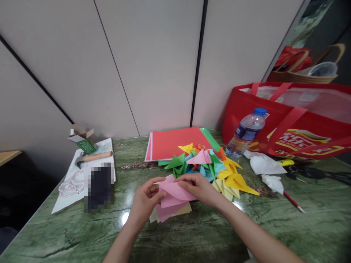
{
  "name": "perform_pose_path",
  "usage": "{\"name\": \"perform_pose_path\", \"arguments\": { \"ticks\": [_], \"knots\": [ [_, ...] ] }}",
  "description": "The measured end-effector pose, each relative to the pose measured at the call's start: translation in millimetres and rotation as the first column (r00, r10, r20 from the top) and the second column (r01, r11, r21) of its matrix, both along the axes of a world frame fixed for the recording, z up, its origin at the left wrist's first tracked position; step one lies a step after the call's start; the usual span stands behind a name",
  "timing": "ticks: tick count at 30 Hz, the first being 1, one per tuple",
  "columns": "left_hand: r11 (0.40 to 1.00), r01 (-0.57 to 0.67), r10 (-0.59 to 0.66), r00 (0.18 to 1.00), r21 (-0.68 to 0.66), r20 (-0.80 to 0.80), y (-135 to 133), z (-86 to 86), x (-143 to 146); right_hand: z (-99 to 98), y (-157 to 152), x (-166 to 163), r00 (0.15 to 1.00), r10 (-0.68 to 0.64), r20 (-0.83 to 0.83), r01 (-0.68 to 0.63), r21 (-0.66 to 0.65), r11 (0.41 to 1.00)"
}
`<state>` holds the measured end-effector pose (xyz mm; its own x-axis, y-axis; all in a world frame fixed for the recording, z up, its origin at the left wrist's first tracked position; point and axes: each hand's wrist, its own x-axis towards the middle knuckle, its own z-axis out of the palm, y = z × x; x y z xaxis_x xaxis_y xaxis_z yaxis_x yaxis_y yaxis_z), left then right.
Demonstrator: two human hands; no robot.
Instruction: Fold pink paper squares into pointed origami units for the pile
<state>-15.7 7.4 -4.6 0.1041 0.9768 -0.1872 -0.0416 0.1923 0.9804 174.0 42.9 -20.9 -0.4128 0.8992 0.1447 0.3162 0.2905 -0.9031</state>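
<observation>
Between my two hands is a sheet of pink paper (175,195), bent over into a curved fold. My left hand (149,195) pinches its left edge between thumb and fingers. At the upper right, my right hand (199,186) grips the same sheet with thumb and fingertips. Beneath it, a small stack of pink and cream paper (179,210) lies on the table. Just behind my hands sits a heap of folded paper pieces (203,157) in green, yellow, orange, blue and pink.
Behind the heap lie large red sheets (178,143). A water bottle (246,133) leans by a red bag (296,124) at right, near crumpled tissues (265,164) and a red pen (293,201). At left, a white board (71,168) bears a small box (85,142) and a wooden-handled tool (97,156).
</observation>
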Motion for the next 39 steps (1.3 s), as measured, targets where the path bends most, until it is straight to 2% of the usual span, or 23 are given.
{"name": "perform_pose_path", "arguments": {
  "ticks": [3,6,8,11,13,16,21,25,31,37,39],
  "knots": [
    [1.0,0.001,0.0,0.999,0.016,-0.037,0,-4.7,1,-2.2,-1,-1,1.0,-0.017,0.012,0.017,0.069,0.997],
    [0.998,-0.022,0.026,0.997,0.051,-0.076,0,-8.2,4,-3.2,-4,-2,0.995,-0.092,0.022,0.086,0.193,0.977],
    [0.995,-0.047,0.056,0.993,0.09,-0.102,-1,-9.9,6,-1.6,-7,-3,0.995,-0.098,0.013,0.09,0.278,0.956],
    [0.988,-0.071,0.089,0.988,0.137,-0.126,-2,-11.2,10,3.0,-14,-8,1.0,-0.014,0.013,0.008,0.4,0.916],
    [0.984,-0.084,0.105,0.986,0.157,-0.131,-3,-11.1,11,4.8,-19,-12,0.998,0.038,0.043,-0.054,0.491,0.87],
    [0.978,-0.094,0.12,0.984,0.189,-0.132,-4,-10.8,13,4.5,-26,-19,0.994,0.056,0.09,-0.098,0.576,0.811],
    [0.966,-0.104,0.132,0.986,0.238,-0.105,-4,-11.8,13,4.4,-30,-24,0.999,-0.006,0.054,-0.027,0.585,0.811],
    [0.979,-0.09,0.111,0.988,0.184,-0.106,-5,-8.8,13,5.1,-28,-23,0.998,-0.055,-0.036,0.065,0.553,0.83],
    [0.987,-0.104,0.114,0.99,0.125,-0.078,-5,-4.3,15,1.4,-22,-19,0.992,-0.113,-0.059,0.127,0.492,0.861],
    [0.979,-0.013,0.07,0.959,0.204,-0.273,-6,1.3,13,2.6,-17,-13,0.994,-0.107,0.014,0.09,0.444,0.892],
    [0.973,0.002,0.067,0.955,0.231,-0.29,-6,3.2,13,2.1,-16,-12,0.996,-0.09,0.015,0.075,0.425,0.902]
  ]
}}
